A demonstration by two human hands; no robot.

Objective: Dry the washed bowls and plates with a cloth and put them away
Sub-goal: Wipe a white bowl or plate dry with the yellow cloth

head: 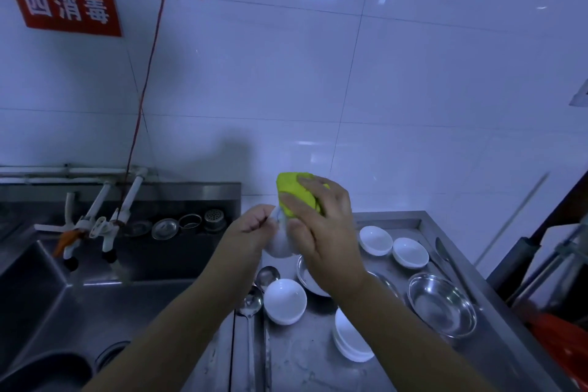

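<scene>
Tiles of white cover the wall (413, 73), on which a red sign (65, 6) with white characters is fixed at the upper left, with a red cord (149, 73) hung down beside it. A steel sink (47, 296) is seen at the lower left, with taps (95, 219) mounted over it and strainers and lids (191, 224) laid along its back ledge. To its right a steel surface (318, 360) with a raised rim is seen, and washed ware is spread over it. A steel bowl (442, 304) is set near the right edge. A stack of white plates (350, 340) is leaned at the near side. An overturned white bowl (284, 301) is placed beside two ladles (259, 289). Two small white bowls (393, 247) are set side by side at the back, touching or nearly so.

Above the surface, a small white bowl (281, 243) is held up between both hands. The left hand (251, 229) is curled around the bowl's left side. A yellow-green cloth (299, 194) is gripped in the right hand (318, 226) and pressed against the bowl, the fingers being bent over the cloth. The bowl's inside is hidden by the hands.
</scene>
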